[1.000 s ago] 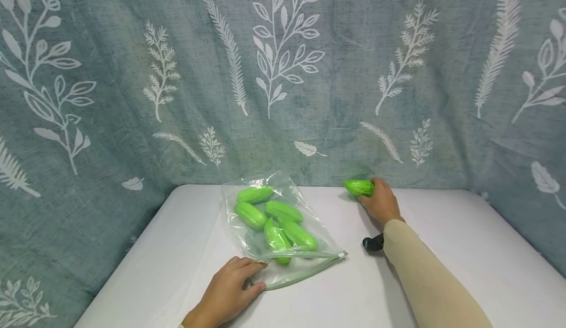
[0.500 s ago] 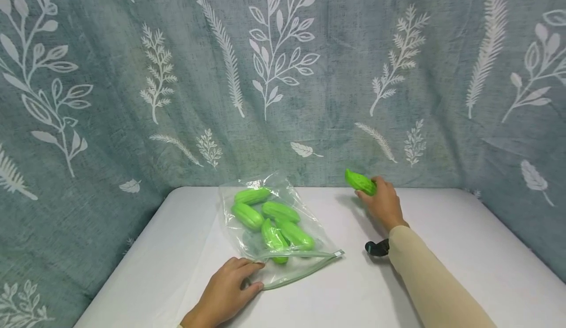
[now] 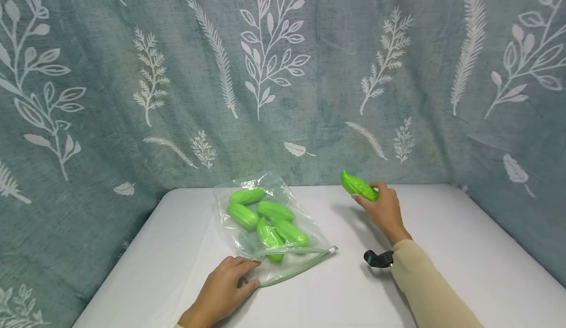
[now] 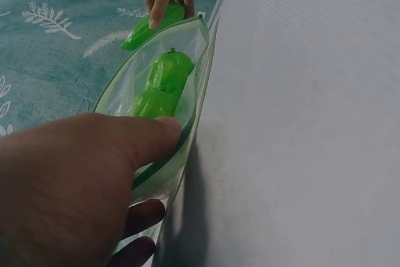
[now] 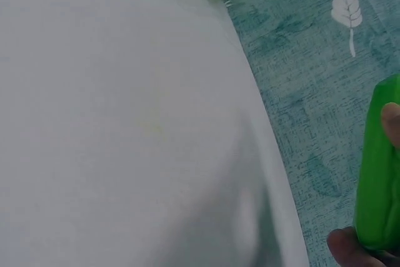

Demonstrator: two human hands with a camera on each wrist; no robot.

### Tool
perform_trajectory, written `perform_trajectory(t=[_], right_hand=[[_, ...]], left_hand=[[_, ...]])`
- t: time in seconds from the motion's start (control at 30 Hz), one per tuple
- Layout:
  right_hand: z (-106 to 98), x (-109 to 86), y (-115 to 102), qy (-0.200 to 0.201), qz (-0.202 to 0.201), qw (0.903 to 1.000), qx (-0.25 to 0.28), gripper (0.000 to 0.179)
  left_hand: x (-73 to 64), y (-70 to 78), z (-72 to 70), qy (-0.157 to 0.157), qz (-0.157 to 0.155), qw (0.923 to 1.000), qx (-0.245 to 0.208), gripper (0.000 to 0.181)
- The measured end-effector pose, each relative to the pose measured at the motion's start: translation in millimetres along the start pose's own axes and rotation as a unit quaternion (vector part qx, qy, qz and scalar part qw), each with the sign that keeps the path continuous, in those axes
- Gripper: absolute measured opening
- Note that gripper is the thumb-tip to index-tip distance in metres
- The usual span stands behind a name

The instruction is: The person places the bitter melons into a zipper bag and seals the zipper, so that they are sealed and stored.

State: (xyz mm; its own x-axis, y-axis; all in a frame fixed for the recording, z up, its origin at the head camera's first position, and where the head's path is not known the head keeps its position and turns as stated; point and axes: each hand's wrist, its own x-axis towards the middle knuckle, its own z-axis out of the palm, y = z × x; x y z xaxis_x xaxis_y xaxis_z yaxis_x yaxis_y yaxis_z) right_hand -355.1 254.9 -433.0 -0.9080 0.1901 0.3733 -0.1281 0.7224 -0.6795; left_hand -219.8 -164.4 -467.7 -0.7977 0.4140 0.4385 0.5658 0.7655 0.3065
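In the head view, a clear zip bag [image 3: 293, 264] lies on the white table with several light-green, ridged gourds [image 3: 276, 210] inside. My left hand [image 3: 223, 286] grips the near left corner of its mouth; in the left wrist view the thumb lies over the green zip rim [image 4: 203, 73], the fingers on the other side. The mouth gapes there. Right of the bag, my right hand [image 3: 385, 213] holds a bright-green, bumpy bitter melon [image 3: 358, 185] between thumb and fingers, raised above the table's far edge, its pointed end up and left. Only part of this melon [image 5: 375, 179] shows in the right wrist view.
A white-covered table [image 3: 460, 249] stands against a teal curtain [image 3: 327, 97] with white leaf prints. The curtain hangs close behind the far edge and along both sides. A black band [image 3: 378, 259] sits on my right wrist.
My right hand has lifted the bitter melon off the far part of the table and tilted its tip up. My left hand keeps its grip on the bag. The head view has shifted slightly.
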Motion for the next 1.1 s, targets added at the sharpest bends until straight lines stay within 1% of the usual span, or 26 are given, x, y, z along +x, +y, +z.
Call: perform_trajectory(t=[0.23, 0.37, 0.63, 0.77, 0.9, 1.1], right_hand=[[-3.1, -16.1, -6.3, -0.013, 0.022, 0.9995, 0.016, 0.080], [-2.9, -23.4, -9.6, -0.016, 0.023, 0.9995, 0.016, 0.078], [-4.2, -37.9, -16.5, -0.031, 0.027, 0.9989, 0.021, 0.080], [-5.9, -43.6, -18.5, -0.032, 0.022, 0.9990, 0.021, 0.079], [-7.6, -51.4, -18.3, -0.033, 0.012, 0.9993, 0.010, 0.076], [-7.5, -63.7, -18.5, -0.036, -0.017, 0.9992, 0.005, 0.071]], left_hand=[[-0.4, -0.2, -0.8, -0.013, -0.007, 0.9999, -0.005, 0.036], [0.3, 0.3, -0.8, -0.012, -0.005, 0.9999, -0.004, 0.036], [0.6, -0.4, -2.5, -0.009, -0.003, 1.0000, 0.001, 0.036], [1.3, -1.1, -2.5, -0.006, -0.001, 1.0000, 0.001, 0.036], [0.8, -0.5, -2.0, -0.009, -0.001, 0.9999, -0.005, 0.036], [-0.1, -0.4, -0.7, -0.006, 0.001, 1.0000, -0.004, 0.036]])
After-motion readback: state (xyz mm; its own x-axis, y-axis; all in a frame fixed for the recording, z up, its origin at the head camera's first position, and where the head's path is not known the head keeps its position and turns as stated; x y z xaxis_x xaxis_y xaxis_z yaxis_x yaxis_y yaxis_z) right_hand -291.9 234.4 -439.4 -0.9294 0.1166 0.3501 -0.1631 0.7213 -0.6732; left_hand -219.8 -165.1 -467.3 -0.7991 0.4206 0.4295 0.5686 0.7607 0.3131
